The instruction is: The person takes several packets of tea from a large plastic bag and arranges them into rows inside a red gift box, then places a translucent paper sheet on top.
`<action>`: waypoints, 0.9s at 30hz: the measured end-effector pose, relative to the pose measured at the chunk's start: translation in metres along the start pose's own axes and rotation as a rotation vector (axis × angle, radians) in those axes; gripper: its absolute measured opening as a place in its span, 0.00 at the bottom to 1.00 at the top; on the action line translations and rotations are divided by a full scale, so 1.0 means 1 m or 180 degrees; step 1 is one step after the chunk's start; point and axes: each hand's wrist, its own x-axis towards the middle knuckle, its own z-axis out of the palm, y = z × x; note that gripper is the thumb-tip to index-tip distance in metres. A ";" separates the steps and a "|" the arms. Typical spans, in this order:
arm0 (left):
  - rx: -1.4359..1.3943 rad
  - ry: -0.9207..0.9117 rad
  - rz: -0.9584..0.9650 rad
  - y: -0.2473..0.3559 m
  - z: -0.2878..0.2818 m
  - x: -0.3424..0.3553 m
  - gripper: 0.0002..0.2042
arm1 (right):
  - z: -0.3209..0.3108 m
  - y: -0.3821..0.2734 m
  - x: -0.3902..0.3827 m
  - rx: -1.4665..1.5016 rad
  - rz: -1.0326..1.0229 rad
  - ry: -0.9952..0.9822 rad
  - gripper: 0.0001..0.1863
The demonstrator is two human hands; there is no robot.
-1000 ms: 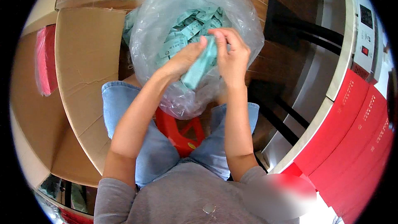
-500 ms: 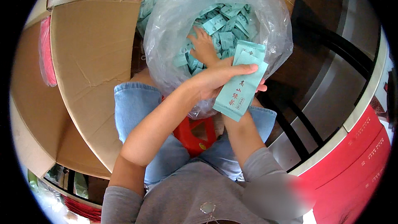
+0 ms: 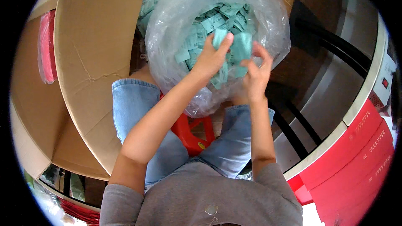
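Over the mouth of a large clear plastic bag [image 3: 276, 21], my left hand [image 3: 212, 60] is closed on flat pale-green tea sachets [image 3: 220, 37], its thumb on top. My right hand [image 3: 257, 73] is just to the right, fingers curled and smeared by motion. Its fingertips are beside the edge of another blurred green sachet [image 3: 242, 47] between my hands; whether they grip it I cannot make out. Many loose sachets of the same kind [image 3: 213, 22] lie in the bag below, partly hidden by my hands. The bag stands in front of my knees.
A big open cardboard box [image 3: 94, 46] stands at the left, with a pink wrapped pack [image 3: 48, 48] in it. Between my knees is a red plastic stool [image 3: 194, 142]. Black metal legs [image 3: 289, 134] and stacked red boxes [image 3: 351, 163] are at the right.
My right hand has come up out of the bag and moved right, so my forearms no longer cross. My left hand, with its sachets, has moved forward over the bag's opening.
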 end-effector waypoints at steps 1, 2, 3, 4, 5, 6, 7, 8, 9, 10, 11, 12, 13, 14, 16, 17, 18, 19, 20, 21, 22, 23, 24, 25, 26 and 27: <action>-0.0239 -0.0290 -0.0131 -0.004 0.000 0.002 0.36 | 0.005 -0.016 -0.007 0.0554 0.0342 -0.0062 0.11; -0.0481 -0.0573 -0.0265 -0.011 -0.002 0.007 0.38 | 0.008 -0.029 -0.005 0.0430 -0.0729 0.0121 0.14; -0.0731 -0.0836 -0.0395 -0.015 -0.007 0.010 0.41 | 0.012 -0.038 -0.006 0.0727 -0.0572 0.0345 0.16; -0.0865 -0.1246 -0.0526 0.001 -0.014 0.005 0.45 | 0.018 -0.046 -0.003 0.1763 0.0016 0.0764 0.15; -0.0755 -0.1141 -0.0155 0.000 -0.011 0.007 0.45 | 0.021 -0.050 0.000 0.2794 0.0627 0.1175 0.15; -0.0646 -0.1006 0.0213 -0.005 -0.009 0.008 0.45 | 0.020 -0.046 0.001 0.2500 0.0630 0.0827 0.13; -0.0532 -0.0867 0.0575 -0.008 -0.009 0.009 0.46 | 0.017 -0.038 0.004 0.2205 0.0630 0.0481 0.11; -0.0238 -0.0602 0.0694 -0.010 -0.013 0.011 0.46 | 0.018 -0.032 0.007 0.1907 0.0625 0.0139 0.10; -0.0111 -0.0515 0.0879 -0.011 -0.014 0.015 0.46 | 0.023 -0.027 0.008 0.2016 0.0824 0.0101 0.09; 0.0016 -0.0429 0.1062 -0.012 -0.015 0.019 0.45 | 0.030 -0.020 0.006 0.2125 0.1026 0.0063 0.08; 0.0145 -0.0344 0.1244 -0.013 -0.014 0.022 0.45 | 0.035 -0.015 0.007 0.2234 0.1229 0.0026 0.08; 0.0426 0.0000 0.1443 -0.014 -0.016 0.023 0.44 | 0.039 -0.018 0.014 0.1587 0.0793 0.0032 0.08; 0.0705 0.0332 0.1644 -0.014 -0.017 0.024 0.42 | 0.041 -0.021 0.021 0.1351 0.0415 0.0075 0.08; 0.0985 0.0663 0.1842 -0.013 -0.018 0.024 0.41 | 0.043 -0.025 0.027 0.1110 0.0041 0.0119 0.08; 0.0853 0.0653 0.1571 -0.005 -0.016 0.021 0.40 | 0.046 -0.029 0.035 0.0835 -0.0370 0.0116 0.08; 0.0785 0.0647 0.1437 -0.003 -0.015 0.020 0.39 | 0.047 -0.027 0.034 0.0857 -0.0356 0.0096 0.08; 0.0823 0.0600 0.1515 -0.006 -0.016 0.023 0.37 | 0.048 -0.025 0.035 0.0882 -0.0361 0.0073 0.08; 0.0860 0.0556 0.1594 -0.011 -0.020 0.028 0.35 | 0.049 -0.023 0.036 0.0908 -0.0369 0.0048 0.07; 0.0895 0.0516 0.1673 -0.015 -0.023 0.031 0.33 | 0.056 -0.021 0.033 0.1390 0.0103 0.0242 0.06; 0.0735 0.0402 0.1397 -0.013 -0.025 0.034 0.30 | 0.065 -0.015 0.025 0.1838 0.0593 0.0453 0.05; 0.0580 0.0310 0.1121 -0.008 -0.028 0.034 0.27 | 0.077 -0.010 0.017 0.2301 0.1081 0.0659 0.05; 0.0421 0.0228 0.0846 -0.003 -0.030 0.032 0.25 | 0.091 -0.005 0.013 0.2252 0.1532 0.0581 0.05; 0.0001 0.0583 0.0730 0.006 -0.027 0.025 0.18 | 0.112 0.000 0.011 0.2196 0.1983 0.0500 0.06; -0.0192 0.0631 0.0786 0.007 -0.031 0.024 0.17 | 0.136 0.005 0.005 0.2135 0.2421 0.0413 0.07; -0.0357 0.0589 0.0853 0.011 -0.031 0.025 0.16 | 0.172 0.024 -0.016 0.1863 0.1854 0.0393 0.08; -0.0523 0.0577 0.0910 0.014 -0.031 0.026 0.15 | 0.197 0.024 -0.031 0.1718 0.1693 0.0170 0.09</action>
